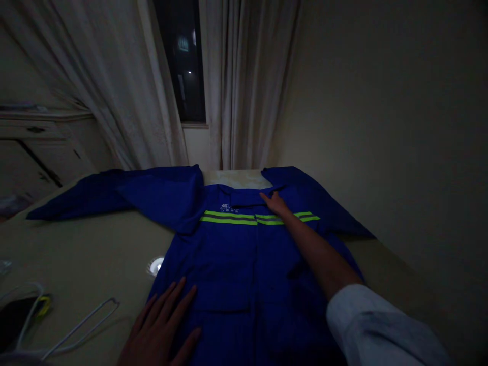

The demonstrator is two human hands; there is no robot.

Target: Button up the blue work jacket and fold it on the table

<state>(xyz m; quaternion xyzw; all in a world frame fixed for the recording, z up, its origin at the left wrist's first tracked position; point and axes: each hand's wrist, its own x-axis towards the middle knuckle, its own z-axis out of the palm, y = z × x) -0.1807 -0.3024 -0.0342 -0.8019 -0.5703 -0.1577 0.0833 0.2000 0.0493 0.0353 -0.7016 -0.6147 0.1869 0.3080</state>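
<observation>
One blue jacket [224, 254] lies mid-frame, the left hand [158, 323] at lower left, fingers spread wide, the right hand [277, 203] at the collar [247, 196], its grip unclear.

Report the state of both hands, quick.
Left hand: open and spread at the lower front of the blue jacket, no grip visible.
Right hand: at the collar; whether it pinches the cloth cannot be told.

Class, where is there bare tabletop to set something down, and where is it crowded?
Widest: tabletop between the picture-left sleeve, the shiny object beside the blue jacket and white cord. Smaller: behind the jacket, between its sleeves. Crowded: lower left beside the left hand, with the cord and a dark object.
</observation>
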